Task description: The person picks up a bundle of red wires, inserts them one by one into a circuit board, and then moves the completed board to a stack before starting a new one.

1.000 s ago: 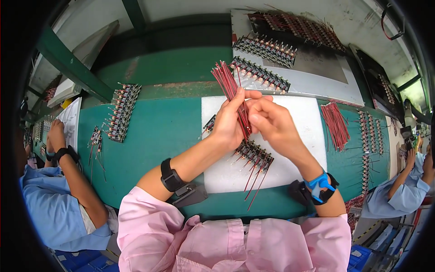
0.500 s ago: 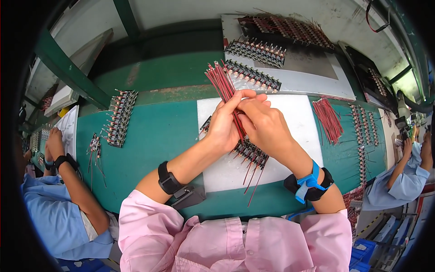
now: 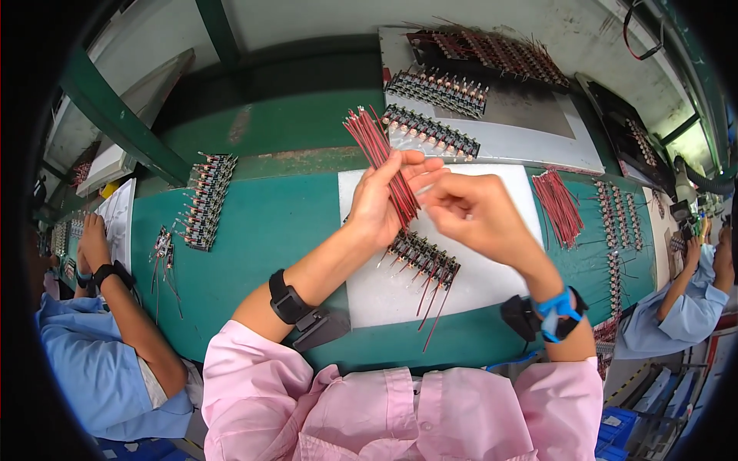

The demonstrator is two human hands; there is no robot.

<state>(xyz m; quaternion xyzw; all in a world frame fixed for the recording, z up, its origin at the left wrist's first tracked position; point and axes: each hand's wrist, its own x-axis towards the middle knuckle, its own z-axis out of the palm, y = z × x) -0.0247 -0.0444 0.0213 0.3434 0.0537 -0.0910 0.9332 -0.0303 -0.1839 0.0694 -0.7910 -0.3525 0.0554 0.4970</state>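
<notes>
My left hand (image 3: 374, 201) is closed around a slanting bundle of thin red and dark wires (image 3: 369, 137), their bare tips fanned out at the far end. Just right of the bundle's near end is my right hand (image 3: 486, 220), its fingers curled in toward the thumb. Whether anything is pinched there cannot be made out. Below both hands a row of small circuit boards (image 3: 430, 261) rests on a white foam sheet (image 3: 369, 301), partly hidden by the left hand. Several dark red wires (image 3: 435, 311) trail from its right part toward me.
A second bundle of red wires (image 3: 558, 207) lies right of the foam, beside strips of small boards (image 3: 607, 211). More board rows stand behind (image 3: 434, 131) and to the left (image 3: 207, 203) on the green table (image 3: 254, 253). Co-workers' arms (image 3: 127, 307) show at both sides.
My right hand has moved right, away from the wire bundle and my left hand, uncovering more of the foam and boards. The left hand still holds the wires.
</notes>
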